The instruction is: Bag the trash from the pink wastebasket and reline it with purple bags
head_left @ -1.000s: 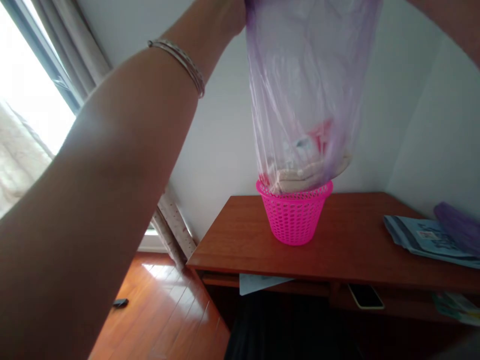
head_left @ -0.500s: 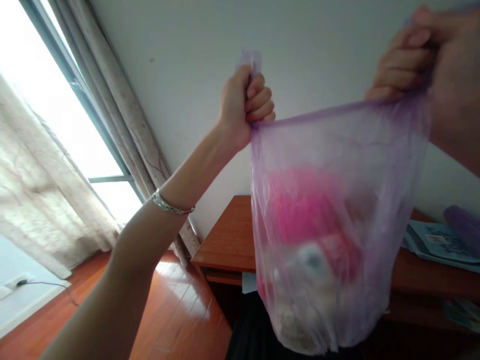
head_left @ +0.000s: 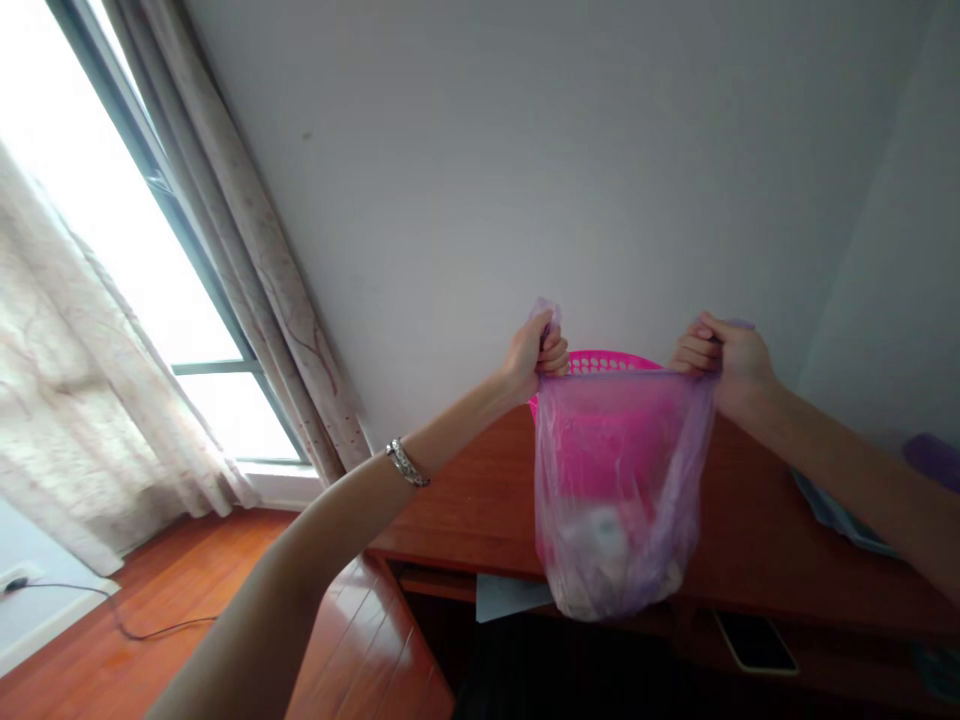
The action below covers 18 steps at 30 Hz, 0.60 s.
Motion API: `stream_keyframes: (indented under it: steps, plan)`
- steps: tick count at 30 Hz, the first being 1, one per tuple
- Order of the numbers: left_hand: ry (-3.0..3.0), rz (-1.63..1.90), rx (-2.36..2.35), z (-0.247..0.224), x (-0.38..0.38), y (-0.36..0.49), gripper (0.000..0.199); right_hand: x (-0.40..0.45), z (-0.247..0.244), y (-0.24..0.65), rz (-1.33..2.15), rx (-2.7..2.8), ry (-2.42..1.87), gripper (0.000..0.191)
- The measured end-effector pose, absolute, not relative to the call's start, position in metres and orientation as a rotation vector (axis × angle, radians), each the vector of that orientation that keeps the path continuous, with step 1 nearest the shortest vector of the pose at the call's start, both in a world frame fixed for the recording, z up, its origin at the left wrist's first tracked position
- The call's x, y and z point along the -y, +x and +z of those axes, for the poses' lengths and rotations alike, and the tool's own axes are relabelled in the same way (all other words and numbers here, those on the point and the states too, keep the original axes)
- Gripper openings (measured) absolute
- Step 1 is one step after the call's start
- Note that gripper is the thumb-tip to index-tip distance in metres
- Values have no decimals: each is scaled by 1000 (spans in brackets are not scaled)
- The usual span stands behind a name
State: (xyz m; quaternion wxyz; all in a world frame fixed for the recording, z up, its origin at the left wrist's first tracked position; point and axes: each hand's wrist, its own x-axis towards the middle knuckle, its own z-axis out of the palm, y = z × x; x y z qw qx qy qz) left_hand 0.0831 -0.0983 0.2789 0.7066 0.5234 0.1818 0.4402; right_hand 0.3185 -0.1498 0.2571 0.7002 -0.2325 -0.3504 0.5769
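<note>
A thin, see-through purple plastic bag (head_left: 622, 520) hangs stretched between my two fists. My left hand (head_left: 541, 350) is closed around one top corner, and a tuft of plastic sticks up above the thumb. The other top corner is gripped by my right hand (head_left: 720, 360). Crumpled whitish and pink contents show blurrily through the bottom of the bag; I cannot make out what they are. Behind the bag a bright pink basket (head_left: 611, 362) with a perforated rim stands on the wooden desk (head_left: 472, 500), mostly covered by the bag.
A phone (head_left: 756, 642) lies on the shelf below the desktop, with a pale sheet (head_left: 510, 595) sticking out farther left. Booklets (head_left: 840, 515) and a purple roll (head_left: 934, 458) lie at the right. Curtains (head_left: 247, 230) hang left; a black cable (head_left: 142, 635) crosses the floor.
Both hands have moved lower, farther from me and closer together, taking the bag along. The bag's mouth is narrower, and the pink basket's rim now shows above it.
</note>
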Motion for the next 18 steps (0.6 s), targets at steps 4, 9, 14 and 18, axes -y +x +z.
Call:
stream_keyframes:
  steps: [4, 9, 14, 18]
  plan:
    - [1191, 1047, -416, 271, 73, 91, 46, 122, 247, 321, 1238, 776, -494, 36]
    - [1214, 1135, -457, 266, 46, 99, 44, 93, 245, 321, 1176, 758, -512, 36]
    - [1250, 1208, -497, 264, 16, 106, 42, 64, 248, 322, 1141, 746, -545, 36]
    - [1232, 1252, -513, 264, -3, 110, 43, 44, 248, 324, 1106, 749, -573, 36]
